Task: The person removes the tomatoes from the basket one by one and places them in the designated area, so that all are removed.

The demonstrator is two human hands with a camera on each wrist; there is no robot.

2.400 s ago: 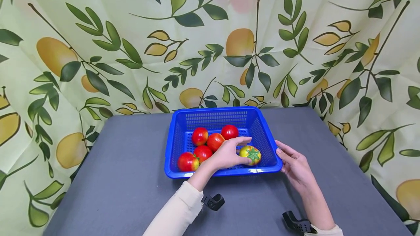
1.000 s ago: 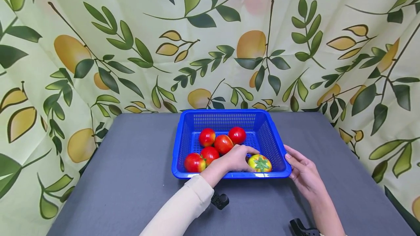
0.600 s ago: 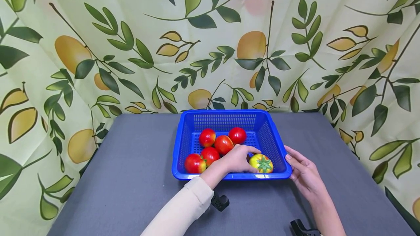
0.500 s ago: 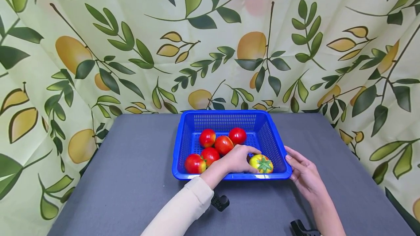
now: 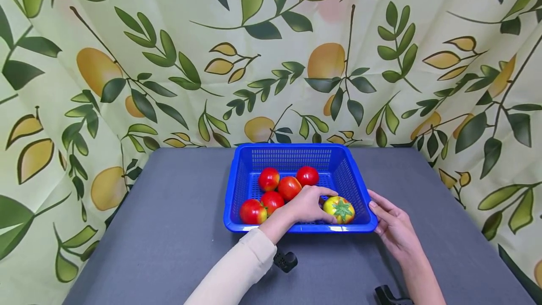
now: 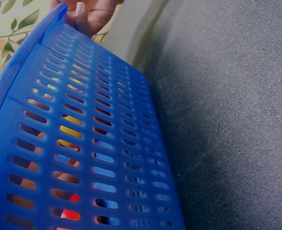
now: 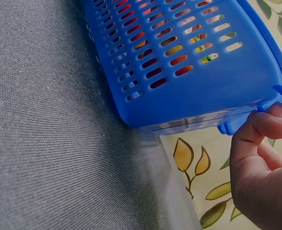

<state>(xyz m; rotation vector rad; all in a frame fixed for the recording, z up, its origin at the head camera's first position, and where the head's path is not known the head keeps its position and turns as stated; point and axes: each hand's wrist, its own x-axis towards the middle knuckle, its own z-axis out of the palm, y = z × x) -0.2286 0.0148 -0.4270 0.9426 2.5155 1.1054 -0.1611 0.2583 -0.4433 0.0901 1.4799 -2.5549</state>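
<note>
Down in the near right corner of the blue basket (image 5: 292, 147), I see the left hand (image 5: 308, 205) loosely curled round the yellow fruit (image 5: 342, 210). The right hand (image 5: 391, 225) pinches the basket's edge, and red fruits (image 5: 252, 211) sit off to the left. It looks like the holding step, so next calls for soft fingers and a still basket.

Pale, creased fabric (image 5: 281, 53) printed with leaves surrounds the grey table (image 5: 169, 211) on 3 sides.

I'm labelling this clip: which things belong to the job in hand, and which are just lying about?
Job: blue basket, right hand on its rim; yellowish tomato, left hand round it; five red tomatoes, probably.

Just there: gray table; leaf-print cloth; black wrist devices.
</note>
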